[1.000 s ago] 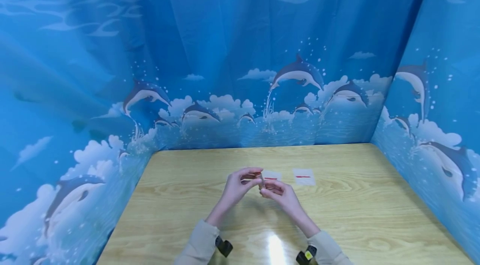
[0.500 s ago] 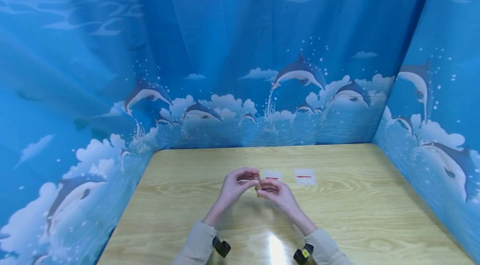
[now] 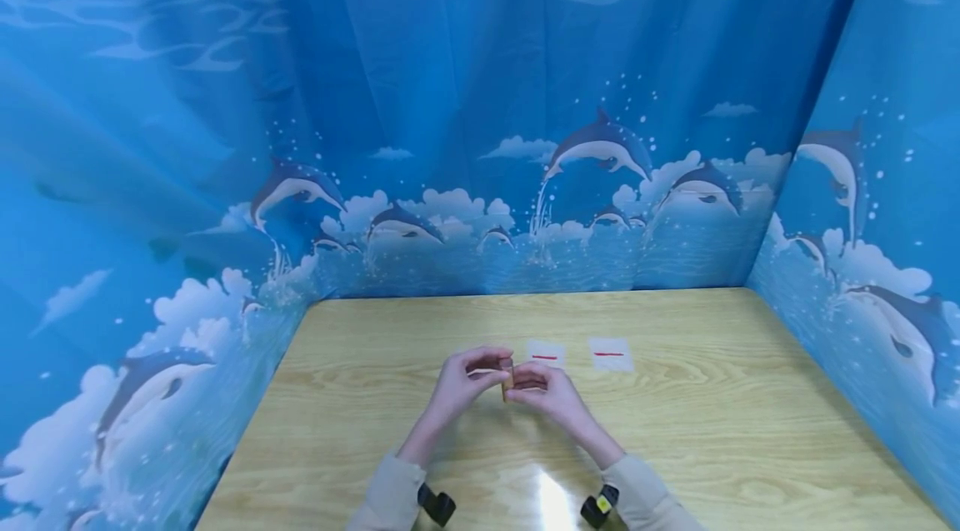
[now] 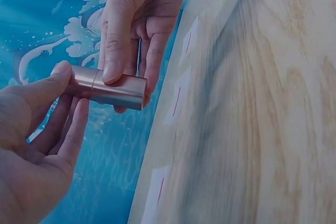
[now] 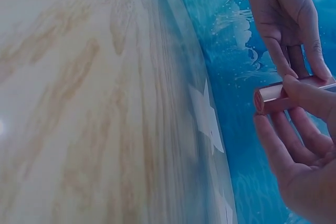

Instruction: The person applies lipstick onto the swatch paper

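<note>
Both hands hold a rose-gold metallic lipstick tube [image 3: 507,384] above the table. In the left wrist view a seam runs around the lipstick tube [image 4: 122,92], and its two parts sit together there. My left hand [image 3: 457,385] pinches one end between thumb and fingers. Around the other, longer part are the thumb and fingers of my right hand [image 3: 553,393]. The round end face of the lipstick tube [image 5: 265,99] shows in the right wrist view, beside the right fingertips.
White paper pieces with red lines lie beyond the hands: one paper [image 3: 545,351] just behind the right hand, another paper [image 3: 611,354] farther right. The left wrist view shows a third paper [image 4: 155,195]. Blue dolphin-print curtains [image 3: 450,97] enclose the wood-grain table [image 3: 360,414].
Both hands have shifted slightly left and toward the body with the lipstick tube between them. More of the nearer paper now shows behind the right hand.
</note>
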Available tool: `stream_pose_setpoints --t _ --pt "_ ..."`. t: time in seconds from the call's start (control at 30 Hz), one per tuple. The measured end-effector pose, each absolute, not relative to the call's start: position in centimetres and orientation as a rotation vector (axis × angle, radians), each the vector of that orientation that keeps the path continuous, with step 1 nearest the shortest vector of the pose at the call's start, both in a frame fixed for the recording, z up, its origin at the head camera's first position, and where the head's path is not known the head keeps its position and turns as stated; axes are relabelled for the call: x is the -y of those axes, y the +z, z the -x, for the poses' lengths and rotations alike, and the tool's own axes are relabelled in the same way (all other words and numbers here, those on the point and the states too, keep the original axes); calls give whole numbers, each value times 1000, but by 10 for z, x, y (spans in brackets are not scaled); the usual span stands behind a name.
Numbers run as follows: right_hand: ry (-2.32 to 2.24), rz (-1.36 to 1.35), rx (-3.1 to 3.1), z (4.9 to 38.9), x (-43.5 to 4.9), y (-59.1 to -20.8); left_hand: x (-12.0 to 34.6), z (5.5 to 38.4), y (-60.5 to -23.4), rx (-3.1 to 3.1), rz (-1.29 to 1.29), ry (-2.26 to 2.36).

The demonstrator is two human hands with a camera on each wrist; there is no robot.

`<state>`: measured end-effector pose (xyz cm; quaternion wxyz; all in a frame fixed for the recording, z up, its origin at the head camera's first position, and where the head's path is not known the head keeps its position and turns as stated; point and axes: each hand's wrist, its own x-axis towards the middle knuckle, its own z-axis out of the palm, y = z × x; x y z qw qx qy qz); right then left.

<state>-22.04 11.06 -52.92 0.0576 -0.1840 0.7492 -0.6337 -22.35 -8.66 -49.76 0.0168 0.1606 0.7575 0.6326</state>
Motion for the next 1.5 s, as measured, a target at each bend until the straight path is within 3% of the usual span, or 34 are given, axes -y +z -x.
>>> stream_pose_setpoints --t 0.77,1.5 --pt "-1829 735 -2277 237 -51 -536 139 213 -508 -2378 -309 2022" --pt "-1702 697 -2322 256 10 -542 184 214 -519 -2512 -107 2027"
